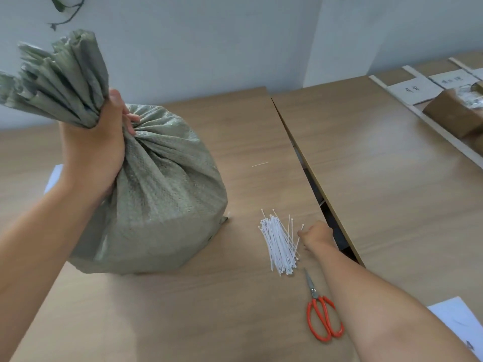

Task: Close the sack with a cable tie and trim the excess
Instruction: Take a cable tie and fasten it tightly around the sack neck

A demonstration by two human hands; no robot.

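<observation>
A full grey-green woven sack stands on the wooden table, left of centre. My left hand is shut around its gathered neck, and the loose top fans out above my fist. A pile of white cable ties lies to the right of the sack. My right hand rests at the pile's right edge, fingers pinched on one cable tie. Red-handled scissors lie closed just in front of the pile, beside my right forearm.
A dark gap splits this table from a second table on the right. Cardboard boxes and labelled cards sit at the far right. A short white offcut lies behind the ties. White paper lies near right.
</observation>
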